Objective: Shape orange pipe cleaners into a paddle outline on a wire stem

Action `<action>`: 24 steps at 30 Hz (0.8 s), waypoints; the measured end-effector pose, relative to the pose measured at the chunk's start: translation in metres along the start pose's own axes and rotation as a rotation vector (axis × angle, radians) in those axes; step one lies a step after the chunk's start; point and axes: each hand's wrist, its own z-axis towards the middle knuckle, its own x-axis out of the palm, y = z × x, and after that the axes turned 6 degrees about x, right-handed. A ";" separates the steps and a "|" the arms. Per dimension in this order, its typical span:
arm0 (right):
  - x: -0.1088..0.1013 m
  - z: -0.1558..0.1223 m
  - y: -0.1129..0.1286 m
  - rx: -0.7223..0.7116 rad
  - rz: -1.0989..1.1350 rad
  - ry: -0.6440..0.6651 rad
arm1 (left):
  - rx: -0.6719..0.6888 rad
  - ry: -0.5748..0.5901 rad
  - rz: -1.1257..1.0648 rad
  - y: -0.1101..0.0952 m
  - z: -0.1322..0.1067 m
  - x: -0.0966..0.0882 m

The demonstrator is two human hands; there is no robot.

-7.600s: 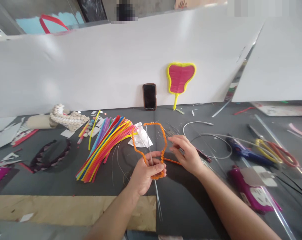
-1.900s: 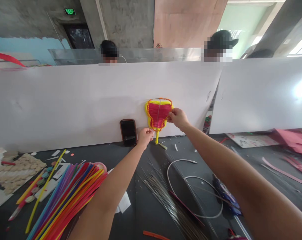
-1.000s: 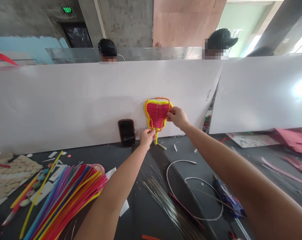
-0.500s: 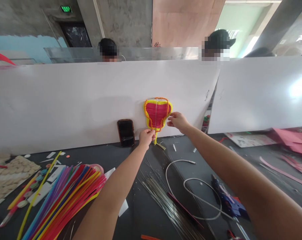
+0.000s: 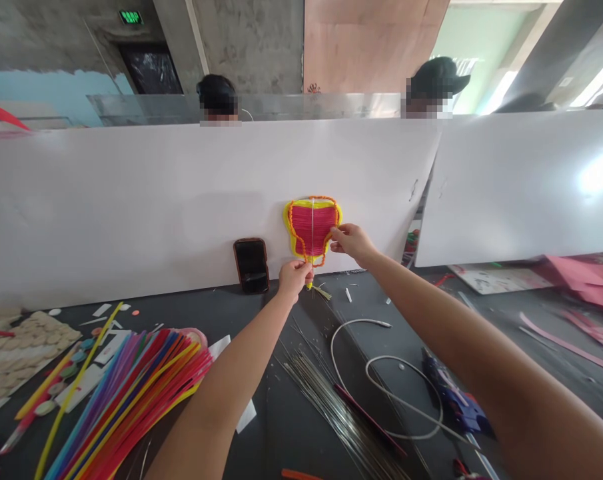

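Holding one orange twisted outline [image 5: 291, 219] by its lower end, two left fingers of the left hand [image 5: 294, 279] are pinching narrow. Fingers of the right hand [image 5: 350, 241] are standing slightly parted at the outline's right edge; cannot tell whether they are gripping it. One pale wire [image 5: 312, 223] is running down the outline's middle. Above the left fingers, the outline is standing before one yellow-edged pink fan [image 5: 304, 230]; contact unclear. Fan and one phone [image 5: 252, 265], left of the left fingers, are leaning against one of two white panels [image 5: 181, 173]. Below the fingers, one wire bundle [image 5: 321, 388] and one looped grey cable [image 5: 354, 322] are lying on the desk [image 5: 271, 427].
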 end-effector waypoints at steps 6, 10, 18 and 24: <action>0.002 0.002 -0.006 0.008 -0.024 -0.010 | -0.012 -0.009 0.034 0.004 0.000 -0.003; 0.003 0.002 -0.005 0.009 -0.025 -0.012 | -0.013 -0.017 0.044 0.005 0.004 -0.003; 0.001 0.001 -0.004 0.008 0.013 0.011 | -0.019 -0.012 0.035 0.004 0.004 -0.004; 0.003 0.001 -0.004 0.006 0.036 0.004 | 0.003 -0.022 -0.012 0.005 0.006 -0.006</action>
